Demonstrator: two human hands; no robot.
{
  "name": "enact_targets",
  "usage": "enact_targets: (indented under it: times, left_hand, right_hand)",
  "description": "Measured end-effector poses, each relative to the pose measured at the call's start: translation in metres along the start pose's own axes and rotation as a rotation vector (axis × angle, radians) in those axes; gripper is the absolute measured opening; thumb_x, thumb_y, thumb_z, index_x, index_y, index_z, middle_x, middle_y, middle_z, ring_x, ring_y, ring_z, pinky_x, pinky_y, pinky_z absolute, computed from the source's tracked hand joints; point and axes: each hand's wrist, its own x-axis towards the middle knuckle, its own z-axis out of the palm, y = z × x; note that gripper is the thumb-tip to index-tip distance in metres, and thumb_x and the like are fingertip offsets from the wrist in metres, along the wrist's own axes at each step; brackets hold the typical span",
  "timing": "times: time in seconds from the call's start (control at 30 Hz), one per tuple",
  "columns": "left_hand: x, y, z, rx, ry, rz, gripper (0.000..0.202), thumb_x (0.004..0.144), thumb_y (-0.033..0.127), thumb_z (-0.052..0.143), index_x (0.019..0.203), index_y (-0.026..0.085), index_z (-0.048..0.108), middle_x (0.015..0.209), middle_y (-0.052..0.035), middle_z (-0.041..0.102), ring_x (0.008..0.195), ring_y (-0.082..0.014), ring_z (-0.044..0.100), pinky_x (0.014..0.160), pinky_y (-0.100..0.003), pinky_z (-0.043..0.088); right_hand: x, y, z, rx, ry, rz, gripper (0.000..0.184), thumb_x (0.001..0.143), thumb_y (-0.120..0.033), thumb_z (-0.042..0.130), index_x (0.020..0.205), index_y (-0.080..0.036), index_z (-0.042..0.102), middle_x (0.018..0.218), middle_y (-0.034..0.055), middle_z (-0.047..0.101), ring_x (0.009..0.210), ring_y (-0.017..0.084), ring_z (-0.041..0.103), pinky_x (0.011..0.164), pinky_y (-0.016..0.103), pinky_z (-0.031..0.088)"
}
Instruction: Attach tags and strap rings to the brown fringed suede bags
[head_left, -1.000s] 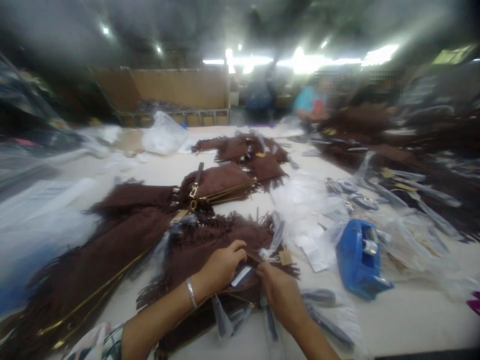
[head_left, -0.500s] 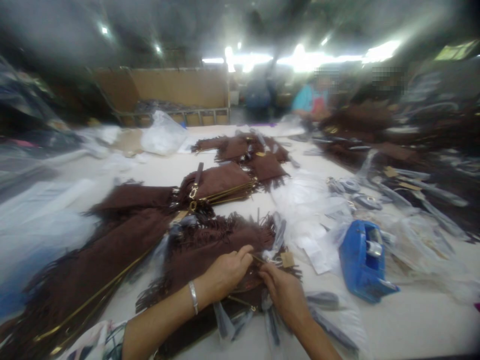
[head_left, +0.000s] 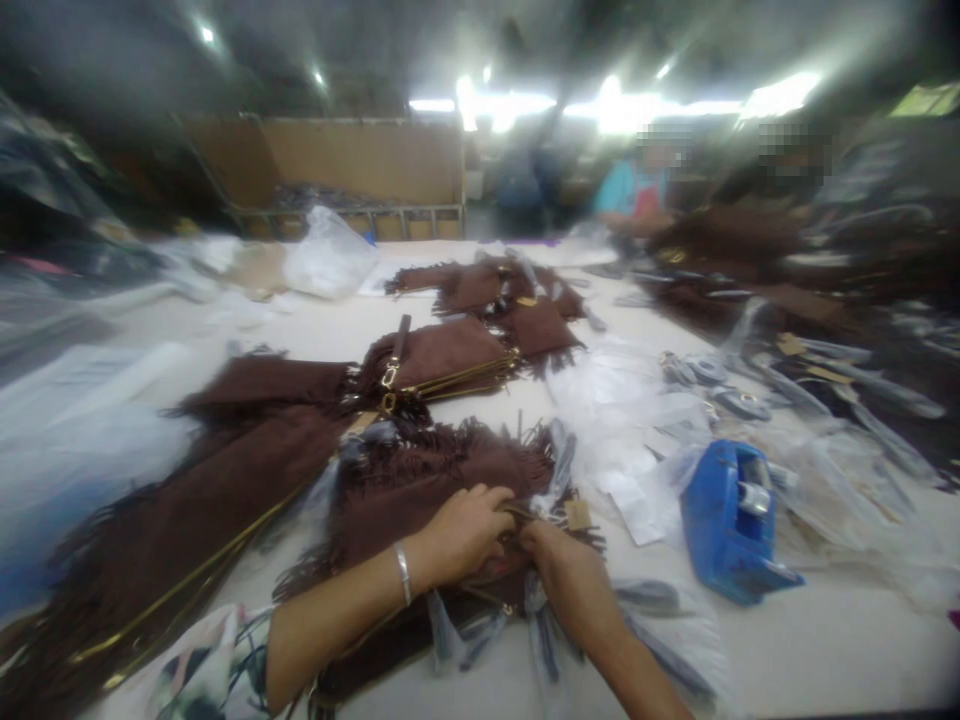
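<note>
A brown fringed bag [head_left: 442,490] lies in front of me on the white table, its fringe towards the far side. My left hand [head_left: 469,530], with a silver bracelet at the wrist, has its fingers curled on the bag's gold-zipped edge. Opposite it, my right hand [head_left: 566,570] pinches the same edge near the zip's right end. The fingertips of both hands are partly hidden. A tan tag [head_left: 577,515] and a plastic-wrapped strap [head_left: 559,465] lie just beyond my right hand. Below the hands, more wrapped straps [head_left: 544,640] spread over the table.
A blue tape dispenser [head_left: 724,530] stands at the right, by crumpled clear plastic [head_left: 847,490]. More brown bags [head_left: 435,355] are piled ahead and to the left. White plastic bags [head_left: 622,400] lie right of centre. A person in a turquoise top [head_left: 619,190] is across the table.
My left hand has shifted slightly right and up along the zipped edge, its fingers more curled. The right hand stays near the same spot with its fingers further over the edge. The view has shifted slightly.
</note>
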Motion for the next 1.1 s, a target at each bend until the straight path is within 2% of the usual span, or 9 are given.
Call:
enact_targets:
  times: [0.13, 0.3, 0.47, 0.57, 0.73, 0.9, 1.1]
  left_hand:
    - [0.002, -0.011, 0.002, -0.038, 0.011, 0.042, 0.011, 0.09, 0.019, 0.057, 0.099, 0.019, 0.064, 0.125, -0.0074, 0.059, 0.109, -0.0232, 0.057, 0.094, -0.035, 0.05]
    - [0.001, -0.012, 0.006, -0.056, 0.063, 0.018, 0.01, 0.092, 0.017, 0.052, 0.091, 0.016, 0.062, 0.11, -0.0075, 0.062, 0.1, -0.0205, 0.059, 0.092, -0.033, 0.05]
    - [0.001, -0.01, 0.011, -0.017, 0.081, -0.014, 0.012, 0.093, 0.015, 0.048, 0.093, 0.015, 0.06, 0.103, -0.0083, 0.062, 0.094, -0.0213, 0.06, 0.087, -0.034, 0.053]
    - [-0.002, -0.008, 0.014, -0.01, 0.091, -0.031, 0.013, 0.092, 0.015, 0.05, 0.1, 0.015, 0.059, 0.109, -0.0095, 0.061, 0.098, -0.0221, 0.06, 0.09, -0.035, 0.053]
    - [-0.009, 0.0, 0.02, 0.022, 0.114, -0.067, 0.024, 0.09, 0.014, 0.052, 0.114, 0.013, 0.055, 0.135, -0.0142, 0.052, 0.111, -0.0251, 0.058, 0.095, -0.038, 0.053]
    - [-0.012, 0.006, 0.03, 0.04, 0.14, -0.148, 0.016, 0.089, 0.011, 0.053, 0.104, 0.011, 0.058, 0.148, -0.0193, 0.041, 0.121, -0.0293, 0.055, 0.098, -0.041, 0.053]
    - [-0.016, 0.008, 0.038, 0.0, 0.217, -0.179, 0.012, 0.087, 0.007, 0.055, 0.095, 0.013, 0.06, 0.149, -0.0185, 0.041, 0.123, -0.0277, 0.054, 0.104, -0.042, 0.048]
  right_hand:
    - [0.003, -0.008, -0.009, -0.109, -0.058, -0.005, 0.023, 0.092, -0.01, 0.042, 0.095, -0.021, 0.062, 0.092, 0.0014, 0.07, 0.082, 0.016, 0.067, 0.065, 0.023, 0.038]
    - [0.007, -0.018, -0.011, -0.188, -0.041, -0.048, 0.026, 0.089, -0.008, 0.044, 0.098, -0.022, 0.064, 0.095, 0.0052, 0.071, 0.085, 0.015, 0.066, 0.068, 0.021, 0.041]
    - [0.008, -0.018, -0.001, -0.218, 0.001, -0.046, 0.025, 0.092, -0.009, 0.047, 0.098, -0.024, 0.065, 0.094, 0.0031, 0.068, 0.081, 0.014, 0.066, 0.062, 0.022, 0.037]
    - [0.009, -0.016, 0.005, -0.185, 0.029, -0.033, 0.02, 0.094, -0.014, 0.049, 0.096, -0.025, 0.066, 0.093, 0.0013, 0.067, 0.08, 0.014, 0.066, 0.063, 0.023, 0.036]
    - [0.01, -0.012, 0.014, -0.108, 0.061, -0.019, 0.019, 0.098, -0.019, 0.047, 0.095, -0.022, 0.065, 0.096, 0.0028, 0.067, 0.085, 0.013, 0.066, 0.069, 0.021, 0.039]
    - [0.014, -0.013, 0.014, -0.185, 0.031, 0.013, 0.016, 0.095, -0.015, 0.05, 0.091, -0.022, 0.064, 0.089, 0.0011, 0.066, 0.081, 0.015, 0.065, 0.065, 0.024, 0.038]
    - [0.017, -0.014, 0.012, -0.281, 0.018, -0.015, 0.014, 0.093, -0.012, 0.05, 0.092, -0.022, 0.06, 0.088, 0.0014, 0.067, 0.076, 0.016, 0.067, 0.06, 0.026, 0.036]
